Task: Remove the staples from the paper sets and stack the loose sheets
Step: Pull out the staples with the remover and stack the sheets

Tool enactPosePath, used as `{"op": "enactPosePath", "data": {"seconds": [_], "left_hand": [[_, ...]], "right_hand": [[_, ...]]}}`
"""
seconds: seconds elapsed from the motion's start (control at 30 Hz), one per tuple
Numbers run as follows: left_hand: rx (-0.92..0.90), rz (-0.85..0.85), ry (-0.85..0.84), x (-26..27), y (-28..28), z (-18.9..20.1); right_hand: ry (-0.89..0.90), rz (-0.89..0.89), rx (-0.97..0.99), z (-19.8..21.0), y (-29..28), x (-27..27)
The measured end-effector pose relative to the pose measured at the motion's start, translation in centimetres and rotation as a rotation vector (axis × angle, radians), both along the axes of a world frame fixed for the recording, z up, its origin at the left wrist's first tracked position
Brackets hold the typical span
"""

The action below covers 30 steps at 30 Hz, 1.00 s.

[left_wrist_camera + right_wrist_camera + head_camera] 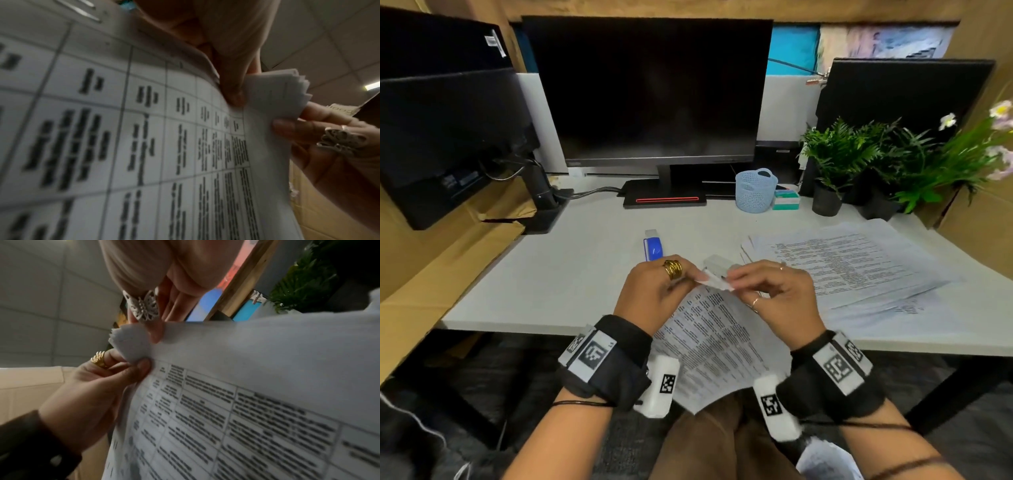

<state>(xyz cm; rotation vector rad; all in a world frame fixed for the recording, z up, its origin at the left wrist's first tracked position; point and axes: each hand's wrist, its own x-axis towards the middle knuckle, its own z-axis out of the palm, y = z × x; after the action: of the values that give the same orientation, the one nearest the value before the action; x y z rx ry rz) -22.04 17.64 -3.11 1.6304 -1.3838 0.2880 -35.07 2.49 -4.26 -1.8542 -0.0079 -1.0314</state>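
White paper set (709,339) hangs over the worktop (571,274) edge. Left hand (654,294) and right hand (774,294) both pinch its folded corner (131,344). Best to pull slowly so nothing tears.

I held the paper set (717,342) over the desk's (571,274) near edge, my left hand (654,294) left of its top corner, my right hand (777,298) right of it. The stapler (653,247) lay on the desk just behind my left hand. The sheet stack (849,263) lay at right. The monitor (650,92) stood at the rear, with the basket (755,192) to its right and the plants (859,161) farther right.
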Motion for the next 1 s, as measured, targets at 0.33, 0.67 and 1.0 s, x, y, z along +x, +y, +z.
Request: {"op": "enactPosePath", "data": {"seconds": [0.33,0.67,1.0], "left_hand": [[-0.23,-0.108,-0.063,-1.4,-1.3,-0.3],[0.686,0.193,-0.094,-2.8,-2.5,-1.3],[0.646,-0.169,-0.28,-11.4,-12.0,-5.9]], "right_hand": [[-0.205,-0.073,-0.274,-1.5,-0.1,-2.4],[0.139,-0.349,0.123,-1.7,-5.4,-8.5],[1.207,-0.396,-0.808,-3.6,-7.0,-16.3]]}}
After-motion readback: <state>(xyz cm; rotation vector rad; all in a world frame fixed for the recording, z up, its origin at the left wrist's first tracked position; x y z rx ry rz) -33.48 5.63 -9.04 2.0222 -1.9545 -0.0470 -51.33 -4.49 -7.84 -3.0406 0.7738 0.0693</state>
